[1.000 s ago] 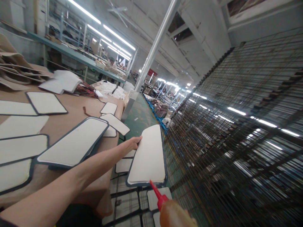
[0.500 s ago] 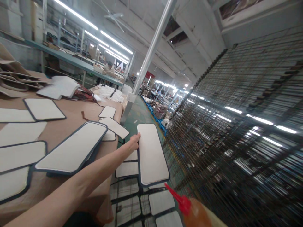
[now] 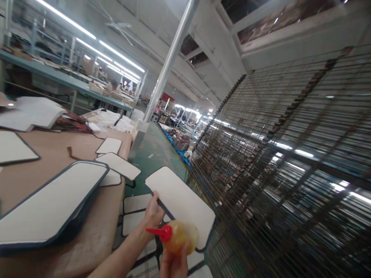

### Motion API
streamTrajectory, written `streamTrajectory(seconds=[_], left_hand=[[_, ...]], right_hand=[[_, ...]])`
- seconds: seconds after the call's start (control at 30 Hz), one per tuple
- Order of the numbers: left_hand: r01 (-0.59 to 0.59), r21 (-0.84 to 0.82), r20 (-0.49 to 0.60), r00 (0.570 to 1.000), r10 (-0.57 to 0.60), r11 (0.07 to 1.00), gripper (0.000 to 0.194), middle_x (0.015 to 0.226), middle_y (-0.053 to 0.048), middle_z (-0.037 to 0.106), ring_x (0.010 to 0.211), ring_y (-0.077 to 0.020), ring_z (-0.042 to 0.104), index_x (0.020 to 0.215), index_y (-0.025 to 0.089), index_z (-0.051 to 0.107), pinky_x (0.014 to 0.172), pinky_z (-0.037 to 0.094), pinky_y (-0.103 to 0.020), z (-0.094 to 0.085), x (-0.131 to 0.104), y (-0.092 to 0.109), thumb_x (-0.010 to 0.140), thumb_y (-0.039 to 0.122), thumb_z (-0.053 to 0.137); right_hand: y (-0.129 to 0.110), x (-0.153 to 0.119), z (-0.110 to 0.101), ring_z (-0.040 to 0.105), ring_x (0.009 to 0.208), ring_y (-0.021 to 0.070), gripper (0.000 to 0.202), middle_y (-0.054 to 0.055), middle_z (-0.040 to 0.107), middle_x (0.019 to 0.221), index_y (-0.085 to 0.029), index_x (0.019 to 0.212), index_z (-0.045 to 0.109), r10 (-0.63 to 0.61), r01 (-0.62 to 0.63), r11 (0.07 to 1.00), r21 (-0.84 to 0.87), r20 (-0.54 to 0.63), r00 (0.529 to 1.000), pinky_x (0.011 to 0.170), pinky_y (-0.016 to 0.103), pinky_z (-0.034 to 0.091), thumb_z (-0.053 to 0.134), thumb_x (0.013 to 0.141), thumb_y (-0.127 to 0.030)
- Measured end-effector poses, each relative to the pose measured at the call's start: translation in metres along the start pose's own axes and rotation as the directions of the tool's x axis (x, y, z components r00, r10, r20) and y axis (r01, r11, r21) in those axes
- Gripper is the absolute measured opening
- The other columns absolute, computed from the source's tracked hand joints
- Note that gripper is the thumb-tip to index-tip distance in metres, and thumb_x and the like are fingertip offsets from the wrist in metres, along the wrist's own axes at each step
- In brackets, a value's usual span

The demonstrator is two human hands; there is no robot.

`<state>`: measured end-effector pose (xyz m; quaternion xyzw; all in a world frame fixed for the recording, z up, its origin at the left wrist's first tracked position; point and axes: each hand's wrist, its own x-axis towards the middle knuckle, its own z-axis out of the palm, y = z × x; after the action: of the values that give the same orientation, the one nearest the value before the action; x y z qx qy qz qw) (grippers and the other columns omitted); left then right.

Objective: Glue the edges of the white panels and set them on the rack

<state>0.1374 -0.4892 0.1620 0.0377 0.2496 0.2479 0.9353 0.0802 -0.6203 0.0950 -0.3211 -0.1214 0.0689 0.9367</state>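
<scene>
Two-handed work at six o'clock: pinching panel (image 3: pixel 181 197) in left grip (image 3: pixel 155 212), clasping bottle (image 3: pixel 188 232) in right grip (image 3: pixel 174 261), with nozzle (image 3: pixel 159 231) toward nine; seemingly a positioning step, next calling for nozzle aim.

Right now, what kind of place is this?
Probably a factory workshop: there are long ceiling lights, a big wire rack, and several dark-edged pale panels on a brown-topped table.

Hands, pair, bare; both gripping.
Left hand (image 3: pixel 154 213): closed on the left edge of the panel (image 3: pixel 184 204); bare forearm (image 3: pixel 124 249) extended from the near left. Right hand (image 3: pixel 174 262): nearer the wearer than the panel, curled, fingertips (image 3: pixel 184 253) upward.
</scene>
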Motion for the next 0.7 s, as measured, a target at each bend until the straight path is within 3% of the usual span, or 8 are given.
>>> streamTrajectory(seconds=[0.13,0.27,0.33,0.43,0.5,0.57,0.63,0.7], left_hand=[[0.127,0.028,0.131,0.983,-0.129,0.992,0.035,0.082,-0.011,0.067,0.081,-0.0215,0.065,0.114,0.009,0.052,0.078,0.050,-0.036,-0.016,-0.011,-0.001,0.093,0.029,0.032],[0.178,0.224,0.390,0.885,-0.256,0.958,0.037,0.101,-0.010,0.064,0.091,-0.0230,0.062,0.111,0.020,0.056,0.077,0.050,-0.035,-0.048,-0.016,0.010,0.086,0.045,0.044],[0.228,0.447,0.417,0.802,-0.427,0.865,0.036,0.105,-0.007,0.063,0.091,-0.0233,0.062,0.105,0.026,0.059,0.074,0.049,-0.034,-0.071,-0.017,0.024,0.077,0.049,0.057],[0.182,0.792,0.323,0.685,-0.653,0.583,0.033,0.098,-0.007,0.064,0.078,-0.0208,0.064,0.095,0.023,0.063,0.064,0.047,-0.026,-0.089,-0.017,0.053,0.067,0.038,0.071],[-0.012,0.887,0.338,0.695,-0.634,0.461,0.028,0.082,-0.007,0.065,0.063,-0.0153,0.062,0.090,0.018,0.065,0.052,0.041,-0.020,-0.077,-0.016,0.073,0.067,0.033,0.072],[-0.324,0.846,0.509,0.728,-0.459,0.425,0.024,0.069,-0.003,0.062,0.055,-0.0119,0.056,0.089,0.017,0.066,0.050,0.039,-0.018,-0.044,-0.013,0.084,0.069,0.031,0.069],[-0.574,0.747,0.662,0.686,-0.301,0.335,0.024,0.068,-0.003,0.062,0.060,-0.0130,0.056,0.088,0.017,0.067,0.054,0.040,-0.018,-0.002,-0.008,0.081,0.065,0.023,0.071],[-0.695,0.674,0.739,0.642,-0.207,0.251,0.026,0.079,-0.005,0.064,0.072,-0.0162,0.059,0.083,0.018,0.068,0.061,0.042,-0.019,0.037,0.000,0.067,0.058,0.013,0.072]], right_hand=[[-0.007,0.006,0.022,0.057,0.096,0.0173,0.033,0.003,0.061,0.103,-0.022,0.095,0.064,0.175,-0.121,0.908,0.402,-0.099,0.980,0.085,0.026,0.046,0.073,0.067,-0.037],[-0.018,0.011,0.011,0.057,0.096,0.0205,0.036,0.007,0.060,0.104,-0.020,0.095,0.065,0.167,-0.096,0.912,0.399,-0.147,0.975,0.085,0.027,0.047,0.075,0.064,-0.035],[-0.022,0.016,-0.003,0.056,0.098,0.0205,0.034,0.008,0.060,0.105,-0.019,0.097,0.064,0.145,-0.077,0.919,0.387,-0.148,0.978,0.085,0.027,0.046,0.072,0.069,-0.037],[-0.031,0.022,-0.020,0.056,0.099,0.0202,0.033,0.007,0.061,0.104,-0.020,0.099,0.064,0.143,-0.069,0.918,0.391,-0.163,0.976,0.086,0.027,0.045,0.070,0.071,-0.036],[-0.036,0.022,-0.023,0.056,0.098,0.0198,0.033,0.005,0.062,0.103,-0.021,0.099,0.063,0.156,-0.081,0.918,0.389,-0.165,0.974,0.086,0.027,0.046,0.071,0.070,-0.035],[-0.039,0.016,-0.021,0.056,0.098,0.0188,0.033,0.004,0.062,0.102,-0.023,0.099,0.063,0.176,-0.106,0.921,0.375,-0.156,0.972,0.086,0.027,0.045,0.072,0.069,-0.035],[-0.039,0.008,-0.013,0.058,0.095,0.0178,0.033,0.004,0.062,0.101,-0.024,0.097,0.064,0.206,-0.128,0.915,0.384,-0.170,0.964,0.084,0.027,0.046,0.074,0.067,-0.032],[-0.038,0.000,-0.005,0.059,0.092,0.0177,0.035,0.005,0.062,0.100,-0.024,0.097,0.063,0.251,-0.158,0.892,0.424,-0.174,0.952,0.082,0.028,0.048,0.076,0.064,-0.028]])
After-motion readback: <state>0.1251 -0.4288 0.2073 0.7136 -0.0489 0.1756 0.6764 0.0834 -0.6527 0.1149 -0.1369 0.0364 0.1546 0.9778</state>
